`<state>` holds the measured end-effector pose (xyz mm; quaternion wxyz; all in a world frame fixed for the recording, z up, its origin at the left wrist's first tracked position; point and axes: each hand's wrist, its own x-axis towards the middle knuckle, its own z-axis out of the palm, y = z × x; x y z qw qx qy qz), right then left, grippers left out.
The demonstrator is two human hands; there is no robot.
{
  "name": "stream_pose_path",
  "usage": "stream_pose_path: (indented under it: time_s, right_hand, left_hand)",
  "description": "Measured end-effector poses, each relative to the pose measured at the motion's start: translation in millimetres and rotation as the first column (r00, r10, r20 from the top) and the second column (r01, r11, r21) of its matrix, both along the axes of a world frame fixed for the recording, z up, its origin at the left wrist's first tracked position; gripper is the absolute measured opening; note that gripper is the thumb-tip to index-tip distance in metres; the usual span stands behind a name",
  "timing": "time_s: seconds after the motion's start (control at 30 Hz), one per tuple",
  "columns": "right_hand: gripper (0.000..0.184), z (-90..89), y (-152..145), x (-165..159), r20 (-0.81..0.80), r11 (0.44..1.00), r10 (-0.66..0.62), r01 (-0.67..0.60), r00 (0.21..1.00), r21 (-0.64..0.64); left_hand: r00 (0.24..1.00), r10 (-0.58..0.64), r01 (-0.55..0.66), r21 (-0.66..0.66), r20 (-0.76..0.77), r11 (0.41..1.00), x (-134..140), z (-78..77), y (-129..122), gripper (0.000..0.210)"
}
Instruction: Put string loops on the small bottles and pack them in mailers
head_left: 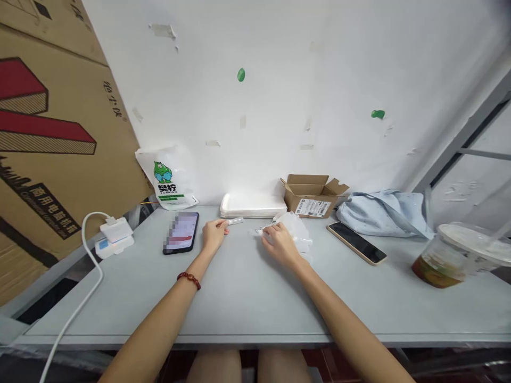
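My left hand (214,234) is closed around one end of a small, clear, tube-like item (235,221), which points to the right just above the desk. My right hand (281,243) rests on the desk with its fingers bent down at the edge of some thin clear plastic bags (297,229). A small clear piece sits at its fingertips, too small to make out. Behind both hands lies a stack of white flat sheets or sleeves (253,206) against the wall. An open small cardboard box (313,197) with a white label stands behind the plastic bags.
Left on the grey desk (247,298) are a lit phone (181,233), a white charger (115,238) with a cable and a white printed bag (170,178). Rightward lie a dark-screened phone (357,243), a pale blue cloth bag (383,213) and a drink cup (447,260). A large carton (59,133) leans at far left.
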<state>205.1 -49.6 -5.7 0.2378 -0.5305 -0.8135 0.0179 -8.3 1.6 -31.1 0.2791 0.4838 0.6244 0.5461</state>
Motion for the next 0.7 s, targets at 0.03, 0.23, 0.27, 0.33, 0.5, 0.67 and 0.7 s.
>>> stream_pose_path:
  time_s: [0.03, 0.23, 0.27, 0.33, 0.5, 0.67, 0.7]
  right_hand:
    - [0.022, 0.0, 0, -1, -0.006, 1.000, 0.005, -0.005, 1.000, 0.004]
    - [0.022, -0.6, 1, -6, 0.006, 0.999, 0.047, -0.047, 0.999, 0.024]
    - [0.022, -0.8, 1, -6, 0.003, 0.998, 0.058, -0.058, 0.998, 0.024]
    - [0.024, -0.9, 0, -6, -0.023, 0.997, 0.069, -0.068, 0.997, 0.025]
    - [0.025, 0.3, -1, -5, -0.086, 0.997, 0.075, -0.073, 0.993, 0.020]
    - [0.021, -2.1, 1, -4, -0.099, 0.997, 0.073, -0.073, 0.992, 0.010]
    - [0.021, -2.7, 1, -4, -0.103, 0.997, 0.076, -0.075, 0.992, 0.012]
  left_hand:
    - [1.000, -0.001, 0.001, 0.006, 0.010, 1.000, 0, -0.1, 1, 0.009]
    - [0.998, 0.001, -0.001, 0.002, 0.070, 1.000, 2, -5.5, 12, 0.014]
    - [0.997, 0.001, -0.001, -0.002, 0.081, 1.000, 2, -7.1, 14, 0.015]
    - [0.995, 0.001, 0.000, -0.005, 0.105, 1.000, 1, -10.2, 18, 0.015]
    - [0.995, -0.023, 0.023, 0.004, 0.097, 1.000, 0, -10.6, 22, 0.012]
    - [0.998, -0.005, 0.002, 0.039, 0.065, 0.999, 2, -4.0, 22, 0.009]
    - [0.998, -0.002, -0.001, 0.044, 0.067, 0.999, 3, -3.2, 22, 0.009]
